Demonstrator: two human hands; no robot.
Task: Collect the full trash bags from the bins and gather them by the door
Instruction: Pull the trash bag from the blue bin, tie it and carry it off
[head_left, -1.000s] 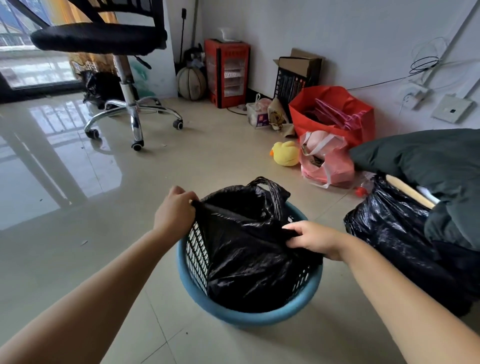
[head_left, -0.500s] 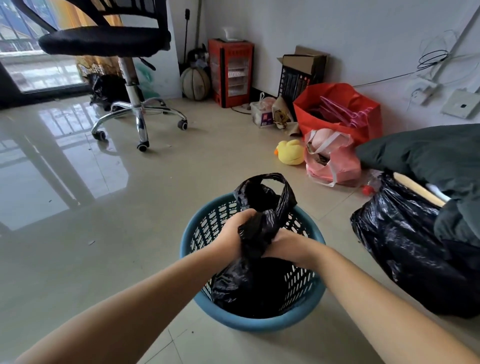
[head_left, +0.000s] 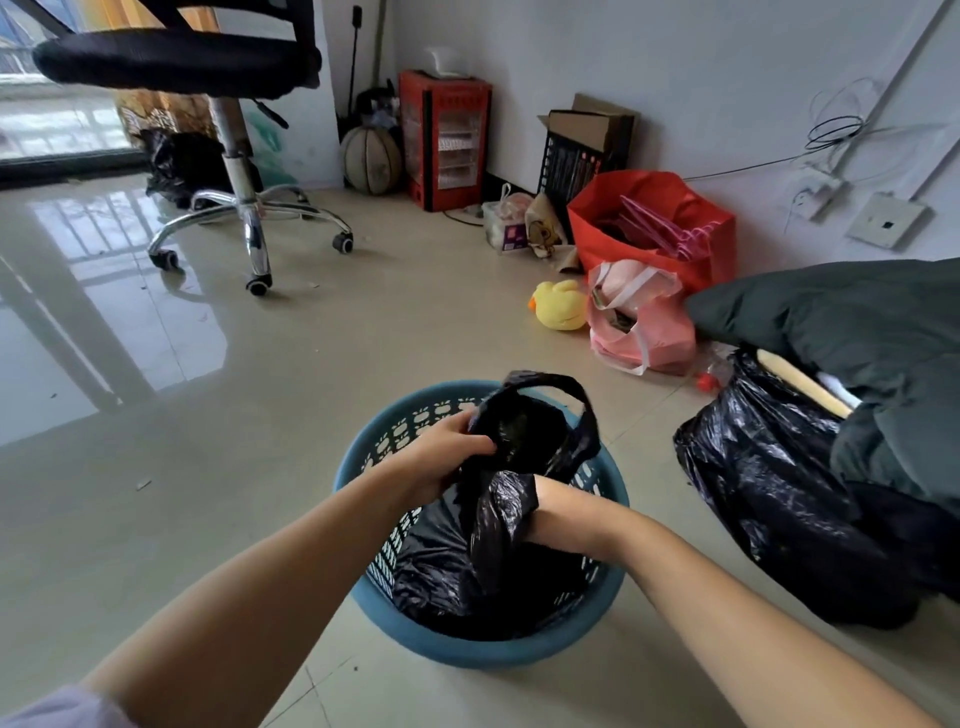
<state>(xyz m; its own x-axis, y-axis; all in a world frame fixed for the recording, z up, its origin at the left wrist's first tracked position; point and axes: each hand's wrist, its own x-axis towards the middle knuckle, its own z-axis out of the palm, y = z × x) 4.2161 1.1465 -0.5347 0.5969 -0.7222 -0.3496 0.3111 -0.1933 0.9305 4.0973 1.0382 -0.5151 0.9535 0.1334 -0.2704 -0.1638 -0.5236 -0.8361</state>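
Note:
A black trash bag sits inside a round blue basket bin on the tiled floor. Its top is gathered into a bunch with a handle loop sticking up. My left hand grips the gathered neck from the left. My right hand holds the bag just below, partly hidden by the black plastic. A second full black bag lies on the floor to the right of the bin.
An office chair stands at the back left, another black bag behind it. Along the wall are a red heater, a cardboard box, a red bag, a pink bag and a yellow duck toy. Dark bedding lies right.
My hands went from the bin's opposite edges to its middle, pulling the bag's rim together into a bunch. My left hand has since shifted higher on the neck.

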